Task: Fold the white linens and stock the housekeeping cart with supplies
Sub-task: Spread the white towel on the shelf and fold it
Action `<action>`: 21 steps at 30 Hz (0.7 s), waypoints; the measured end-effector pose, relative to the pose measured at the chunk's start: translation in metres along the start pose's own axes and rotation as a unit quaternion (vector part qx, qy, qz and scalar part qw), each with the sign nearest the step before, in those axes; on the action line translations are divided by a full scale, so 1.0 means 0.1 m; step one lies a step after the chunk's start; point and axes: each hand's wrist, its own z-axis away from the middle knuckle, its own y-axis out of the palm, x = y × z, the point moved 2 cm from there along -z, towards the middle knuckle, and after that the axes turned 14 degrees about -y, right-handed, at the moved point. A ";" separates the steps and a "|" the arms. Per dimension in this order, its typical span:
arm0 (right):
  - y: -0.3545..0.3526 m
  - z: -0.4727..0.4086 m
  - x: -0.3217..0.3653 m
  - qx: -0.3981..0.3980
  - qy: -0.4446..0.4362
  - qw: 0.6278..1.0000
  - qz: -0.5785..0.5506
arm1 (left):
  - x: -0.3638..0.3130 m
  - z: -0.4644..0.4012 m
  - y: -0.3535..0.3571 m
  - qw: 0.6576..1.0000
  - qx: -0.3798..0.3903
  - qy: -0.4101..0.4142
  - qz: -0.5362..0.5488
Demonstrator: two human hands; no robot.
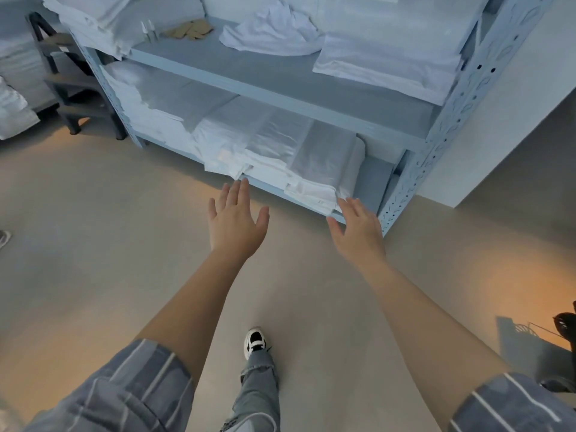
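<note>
Both hands out toward the bottom shelf (372,185), fingers spread wide, nothing held. Left hand (236,221) just below the overhanging corner of the folded linens (280,157), fingertips nearly at it; right hand (358,227) touching or almost touching the stack's right end, hard to tell. Loose crumpled sheet (274,31) up on the next shelf, beside another folded pile (389,57). No cart visible.

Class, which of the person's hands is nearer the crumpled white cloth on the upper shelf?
Left. The left hand reaches almost straight below the crumpled white cloth; the right hand is lower and off to its right.
</note>
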 end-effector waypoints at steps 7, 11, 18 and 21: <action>0.21 -1.61 0.11 0.010 0.000 1.000 0.013 | -0.02 -1.66 0.11 1.000 0.016 0.019 -0.002; 0.26 -2.35 0.14 -0.004 0.006 1.000 0.015 | -0.16 -2.46 0.11 0.999 0.016 0.038 0.010; 0.36 -3.38 0.04 -0.018 0.024 0.999 0.017 | -0.33 -3.47 0.27 0.998 0.030 0.057 0.010; 0.46 -3.85 -0.05 -0.017 0.019 0.999 0.025 | -0.37 -3.89 0.40 0.998 0.030 0.055 0.022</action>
